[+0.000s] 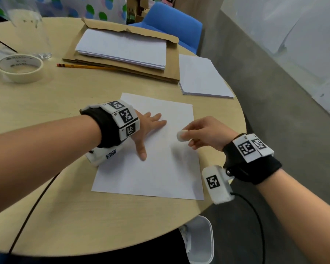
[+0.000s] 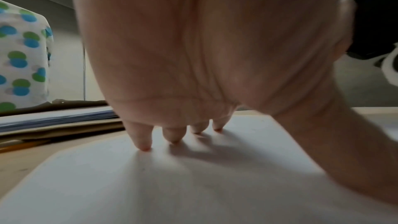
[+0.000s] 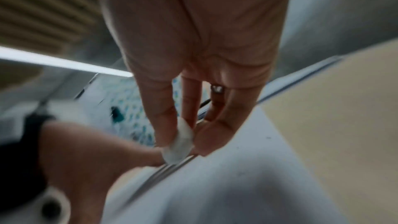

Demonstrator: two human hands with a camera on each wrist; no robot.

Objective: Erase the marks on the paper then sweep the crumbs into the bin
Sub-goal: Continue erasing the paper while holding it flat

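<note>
On the table (image 1: 65, 187), white paper (image 1: 151, 174) (faintly smudged) under spread left fingers (image 1: 156, 119); right fingers (image 1: 192, 128) pinch eraser (image 1: 181, 136).

The right hand (image 3: 193, 57) is pinching a small white rounded eraser (image 3: 178, 144) between thumb and fingertips, over a white paper sheet (image 3: 237, 185) on a light wooden table (image 3: 344, 108).

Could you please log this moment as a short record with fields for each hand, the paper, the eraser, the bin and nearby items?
left hand: fingers spread, pressing flat on the paper
right hand: pinches the eraser, raised above the paper
eraser: white, small, off the sheet
paper: white sheet near the table's edge; marks faint, crumbs too small to tell
bin: white, on the floor below the table edge
table: round, wooden
nearby: pencil, tape roll, paper stack
</note>
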